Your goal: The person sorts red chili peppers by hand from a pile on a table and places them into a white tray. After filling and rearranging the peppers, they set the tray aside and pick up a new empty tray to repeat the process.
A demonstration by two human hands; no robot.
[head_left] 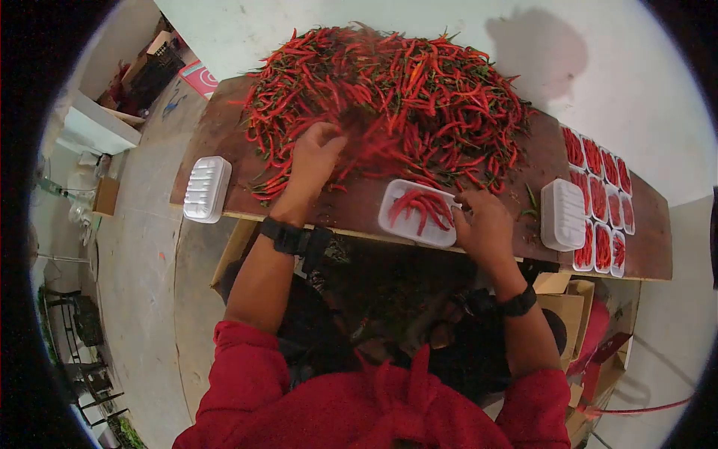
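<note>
A large heap of red chili peppers (404,90) with green stems lies on a brown wooden table (359,196). My left hand (318,150) is at the heap's front left, fingers curled together; what they hold, if anything, is hidden among blurred peppers. In front of me sits a white foam tray (396,193) with several chili peppers (422,207) in its middle. My right hand (485,224) grips the tray's right rim between thumb and fingers.
Upside-down white trays are stacked at the table's left edge (207,188) and right of my right hand (562,215). Several filled trays (598,194) stand in rows farther right. A wall (628,75) rises behind the table. Cardboard boxes (565,314) sit below, at right.
</note>
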